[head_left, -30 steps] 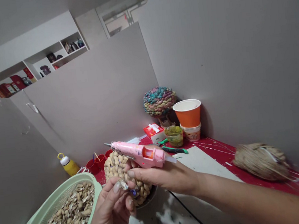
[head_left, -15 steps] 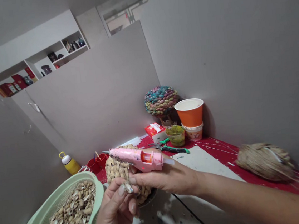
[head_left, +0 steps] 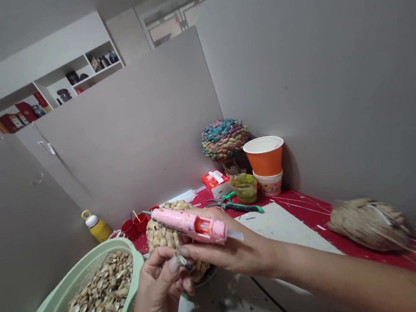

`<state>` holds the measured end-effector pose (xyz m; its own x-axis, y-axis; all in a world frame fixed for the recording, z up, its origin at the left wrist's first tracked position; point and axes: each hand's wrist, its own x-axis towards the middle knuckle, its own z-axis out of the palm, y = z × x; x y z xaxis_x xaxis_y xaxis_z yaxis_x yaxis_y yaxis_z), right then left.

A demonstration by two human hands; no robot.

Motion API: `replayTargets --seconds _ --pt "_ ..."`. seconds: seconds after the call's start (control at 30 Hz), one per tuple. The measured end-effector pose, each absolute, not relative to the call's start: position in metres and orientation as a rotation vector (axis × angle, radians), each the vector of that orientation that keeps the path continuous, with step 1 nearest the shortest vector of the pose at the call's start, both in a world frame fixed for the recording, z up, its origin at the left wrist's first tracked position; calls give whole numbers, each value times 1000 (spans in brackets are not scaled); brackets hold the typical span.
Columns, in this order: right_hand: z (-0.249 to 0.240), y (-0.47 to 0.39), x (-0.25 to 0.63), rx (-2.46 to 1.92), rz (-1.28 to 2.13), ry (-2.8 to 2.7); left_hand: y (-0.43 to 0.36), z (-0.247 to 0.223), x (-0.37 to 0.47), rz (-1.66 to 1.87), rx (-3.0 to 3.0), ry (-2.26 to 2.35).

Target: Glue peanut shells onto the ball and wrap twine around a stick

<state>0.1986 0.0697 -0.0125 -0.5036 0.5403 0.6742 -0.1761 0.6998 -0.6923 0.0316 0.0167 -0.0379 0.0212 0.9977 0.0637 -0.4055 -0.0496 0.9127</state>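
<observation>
My right hand (head_left: 236, 245) is wrapped round a pink hot glue gun (head_left: 176, 222), its nozzle pointing left and a clear glue stick (head_left: 235, 235) poking from the back. Between the thumb and fingertips of my left hand (head_left: 163, 286) is a small peanut shell piece (head_left: 183, 262), with whitish and dark bluish marks on it. My right thumb reaches to the shell's upper edge. Right behind both hands stands a rounded form covered in peanut shells (head_left: 161, 237), partly hidden by the gun and hands.
A green basket (head_left: 139, 264) of peanut shells (head_left: 93, 304) stands at left. Farther back are red cups (head_left: 129, 230), a yellow bottle (head_left: 100, 231), pliers (head_left: 242, 207), a tissue pack (head_left: 215, 184), a green-stained bowl (head_left: 245, 189), paper cups (head_left: 265, 159) and a colourful woven mushroom shape (head_left: 224, 139). Twine (head_left: 368, 225) lies right.
The glue gun has rolled slightly in my right hand, its back end a little lower. The shell piece has turned in my left fingers and shows a dark bluish mark.
</observation>
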Motion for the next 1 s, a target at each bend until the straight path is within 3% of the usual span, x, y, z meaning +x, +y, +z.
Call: replayTargets --seconds 0.37,0.67,1.0 --pt "-14 70 201 -275 771 -1952 14 -36 29 1405 939 824" --pt "-6 65 199 -386 1028 -1808 21 -34 17 1287 796 746" --pt "8 52 205 -594 986 -1887 26 -44 13 1251 677 669"
